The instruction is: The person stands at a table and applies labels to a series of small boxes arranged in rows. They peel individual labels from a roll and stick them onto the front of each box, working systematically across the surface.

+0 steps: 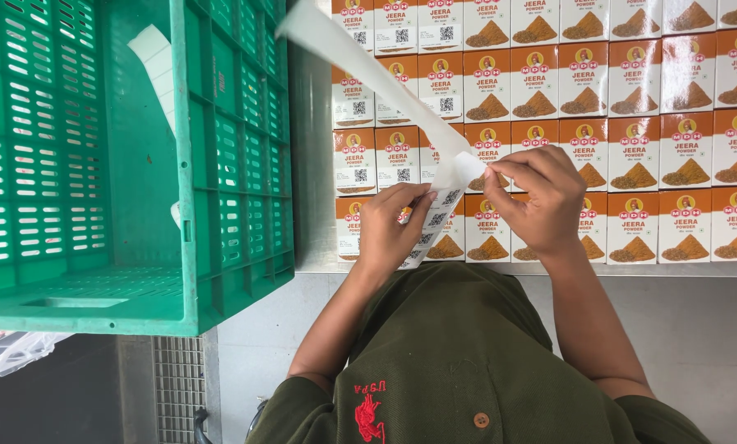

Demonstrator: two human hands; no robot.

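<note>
A long white sticker strip [385, 82] runs from the upper left down to my hands. My right hand [541, 197] pinches it at a fold. Below the fold the strip carries several small square-code stickers [436, 220], and my left hand [389, 226] grips that part with thumb and fingers. Both hands hover over rows of small orange-and-white cartons [635, 156] laid flat side by side. Some cartons on the left bear a code sticker on their white half.
The cartons lie on a metal table [311, 164], its front edge just below my hands. A large green plastic crate [220, 164] stands at the left with a white paper strip [159, 66] inside. A floor grate [177, 386] and a crumpled plastic bag [11, 349] sit at lower left.
</note>
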